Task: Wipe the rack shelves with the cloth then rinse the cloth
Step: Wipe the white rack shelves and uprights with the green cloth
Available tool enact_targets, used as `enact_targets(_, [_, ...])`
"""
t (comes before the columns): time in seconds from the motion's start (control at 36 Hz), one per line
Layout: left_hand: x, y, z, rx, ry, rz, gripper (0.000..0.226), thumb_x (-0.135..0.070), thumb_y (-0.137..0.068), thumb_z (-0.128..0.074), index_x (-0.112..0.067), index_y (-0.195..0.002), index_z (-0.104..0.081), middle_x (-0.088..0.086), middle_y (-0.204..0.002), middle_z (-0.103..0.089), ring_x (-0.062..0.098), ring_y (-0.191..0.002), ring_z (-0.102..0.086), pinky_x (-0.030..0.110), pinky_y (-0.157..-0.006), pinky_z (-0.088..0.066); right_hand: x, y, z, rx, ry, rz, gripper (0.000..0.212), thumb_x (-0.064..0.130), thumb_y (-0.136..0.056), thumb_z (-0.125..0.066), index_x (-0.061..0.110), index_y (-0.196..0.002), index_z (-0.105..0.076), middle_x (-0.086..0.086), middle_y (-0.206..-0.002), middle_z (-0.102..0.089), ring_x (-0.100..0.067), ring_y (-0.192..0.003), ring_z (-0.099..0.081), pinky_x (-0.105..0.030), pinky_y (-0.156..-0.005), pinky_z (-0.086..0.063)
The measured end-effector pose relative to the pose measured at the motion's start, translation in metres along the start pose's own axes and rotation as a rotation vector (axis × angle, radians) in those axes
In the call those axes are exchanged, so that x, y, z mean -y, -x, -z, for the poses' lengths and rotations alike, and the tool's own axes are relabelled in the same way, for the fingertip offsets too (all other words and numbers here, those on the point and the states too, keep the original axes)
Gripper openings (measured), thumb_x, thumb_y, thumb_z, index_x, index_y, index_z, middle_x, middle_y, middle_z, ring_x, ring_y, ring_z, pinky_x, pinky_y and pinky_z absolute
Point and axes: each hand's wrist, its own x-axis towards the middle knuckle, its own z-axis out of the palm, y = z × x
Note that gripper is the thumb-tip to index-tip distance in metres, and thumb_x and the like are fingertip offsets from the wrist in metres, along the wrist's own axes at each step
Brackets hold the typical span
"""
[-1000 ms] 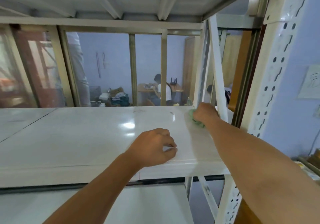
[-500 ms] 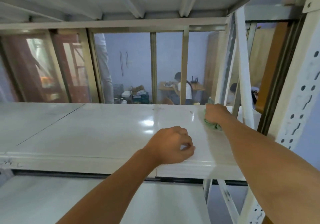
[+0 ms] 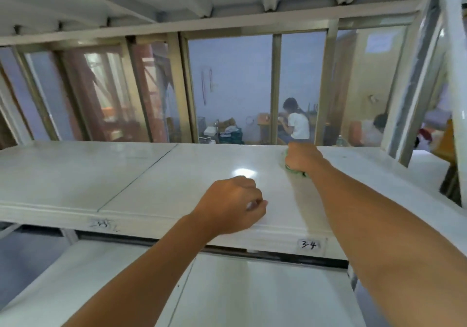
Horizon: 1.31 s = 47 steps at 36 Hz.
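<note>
Right hand [image 3: 302, 158] with green cloth [image 3: 294, 171] now further left along back edge of shelf [image 3: 75, 172] than a second ago, clear of right upright [image 3: 409, 114] — wipe stroke travelling leftward, right end judged done, left panel still to cover, rinse not yet begun

Right hand fisted over cloth, pressing it flat on shelf; only crumpled green fringe shows under palm

Left hand [image 3: 231, 205] loosely curled, holding nothing, braced on front lip near label "3-4" [image 3: 309, 245]
</note>
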Motion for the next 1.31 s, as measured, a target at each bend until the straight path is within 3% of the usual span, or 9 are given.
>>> enact_targets(0.19, [0.102,0.067,0.051,-0.024,-0.044,0.081,0.038,-0.037,-0.097,-0.054,-0.015,-0.069,-0.070,-0.002,-0.070,-0.065,0.018,-0.066,-0.056,0.038,-0.056,-0.051,0.107,-0.012,-0.025,0.025,0.055,0.015,0.038,0.021,-0.095,-0.046,0.011,-0.132,-0.047,-0.016,-0.131,-0.054,-0.033,-0.111,-0.057,-0.033,-0.072,-0.041])
enact_targets(0.28, [0.141,0.092,0.075,-0.046,-0.055,0.114,0.038,-0.037,-0.097,-0.054,-0.015,-0.069,-0.069,-0.002,-0.070,-0.064,0.018,-0.067,-0.057,0.038,-0.056,-0.051,0.157,-0.017,-0.038,0.019,0.025,0.060,0.022,0.016,-0.092,-0.049,0.011,-0.113,-0.054,-0.014,-0.120,-0.062,-0.031,-0.097,-0.060,-0.033,-0.071,-0.042])
enact_targets(0.36, [0.173,0.119,0.097,-0.059,-0.058,0.144,0.039,-0.037,-0.097,-0.054,-0.013,-0.069,-0.069,-0.001,-0.070,-0.064,0.019,-0.067,-0.056,0.038,-0.056,-0.051,0.211,-0.019,-0.049,0.020,0.021,0.074,0.025,0.019,-0.094,-0.049,0.013,-0.117,-0.054,-0.011,-0.114,-0.062,-0.028,-0.088,-0.056,-0.032,-0.066,-0.039])
enact_targets(0.47, [0.206,0.158,0.127,-0.077,-0.085,0.175,0.035,-0.034,-0.094,-0.058,-0.016,-0.066,-0.068,-0.003,-0.068,-0.063,0.018,-0.066,-0.056,0.034,-0.053,-0.049,0.286,-0.023,-0.066,0.038,-0.001,0.122,0.028,0.020,-0.095,-0.048,0.012,-0.121,-0.053,-0.013,-0.117,-0.060,-0.030,-0.093,-0.057,-0.032,-0.066,-0.039])
enact_targets(0.58, [0.240,0.194,0.151,-0.054,-0.121,0.212,0.036,-0.035,-0.093,-0.054,-0.016,-0.068,-0.070,-0.002,-0.070,-0.064,0.020,-0.068,-0.057,0.035,-0.053,-0.051,0.363,-0.029,-0.090,0.041,-0.084,0.155,0.011,0.021,-0.090,-0.048,0.017,-0.100,-0.050,-0.014,-0.109,-0.063,-0.032,-0.087,-0.056,-0.031,-0.061,-0.038])
enact_targets(0.75, [0.285,0.233,0.175,-0.049,-0.130,0.229,0.035,-0.034,-0.093,-0.050,-0.014,-0.073,-0.072,-0.001,-0.076,-0.067,0.020,-0.071,-0.058,0.038,-0.058,-0.051,0.423,-0.033,-0.106,-0.007,-0.038,0.163,0.009,0.021,-0.090,-0.050,0.014,-0.094,-0.050,-0.011,-0.092,-0.056,-0.031,-0.083,-0.056,-0.033,-0.067,-0.043])
enact_targets(0.89, [0.319,0.259,0.191,-0.090,-0.141,0.242,0.035,-0.032,-0.094,-0.050,-0.012,-0.070,-0.068,-0.001,-0.072,-0.064,0.020,-0.068,-0.055,0.038,-0.056,-0.049,0.463,-0.037,-0.119,0.001,-0.015,0.164,0.027,0.026,-0.094,-0.045,0.010,-0.115,-0.051,-0.017,-0.104,-0.060,-0.036,-0.098,-0.059,-0.034,-0.070,-0.042])
enact_targets(1.03, [0.343,0.278,0.201,-0.136,-0.119,0.226,0.033,-0.027,-0.095,-0.054,-0.012,-0.069,-0.067,-0.001,-0.070,-0.062,0.020,-0.066,-0.053,0.038,-0.056,-0.047,0.508,-0.040,-0.127,0.005,-0.013,0.175,0.026,0.025,-0.097,-0.042,0.010,-0.117,-0.049,-0.016,-0.101,-0.059,-0.030,-0.084,-0.050,-0.034,-0.069,-0.039])
enact_targets(1.31, [0.409,0.312,0.225,-0.226,-0.191,0.234,0.043,-0.027,-0.096,-0.055,-0.010,-0.057,-0.056,0.001,-0.057,-0.052,0.020,-0.055,-0.045,0.037,-0.050,-0.042,0.608,-0.052,-0.153,0.048,-0.041,0.356,0.032,0.025,-0.097,-0.042,0.015,-0.127,-0.050,-0.014,-0.121,-0.060,-0.032,-0.102,-0.057,-0.035,-0.074,-0.041])
